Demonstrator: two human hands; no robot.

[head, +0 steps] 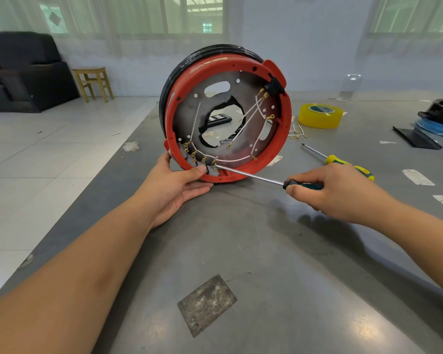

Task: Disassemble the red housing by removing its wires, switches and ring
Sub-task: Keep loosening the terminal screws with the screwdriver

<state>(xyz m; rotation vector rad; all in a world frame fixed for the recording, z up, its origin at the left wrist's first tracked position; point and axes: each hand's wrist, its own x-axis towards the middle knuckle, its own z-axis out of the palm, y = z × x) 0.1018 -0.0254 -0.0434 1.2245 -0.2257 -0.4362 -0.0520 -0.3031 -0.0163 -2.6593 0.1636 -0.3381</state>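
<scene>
Housing: the red housing (pixel 287 129) stands on edge on the grey counter (pixel 241 251), open side toward the camera, black band round its far rim.
Left hand: the left hand (pixel 175 186) steadies the lower rim, thumb pressed on the inside edge by the terminals, fingers curled under it.
Right hand: the right hand (pixel 335 190) grips the handle of a screwdriver (pixel 253 177), fingers wrapped round it; the tip sits at the row of switches (pixel 197 159) at the bottom left.
Done: a few loose wire pieces (pixel 298 132) lie on the counter behind the housing, so some wiring seems already out.
Left: white wires (pixel 243 125) cross the metal plate, the switches are mounted, and the black part (pixel 273 88) at the top right is in place; most of the job looks ahead.
Nearby: a second screwdriver (pixel 343 162) and yellow tape (pixel 319 115).
</scene>
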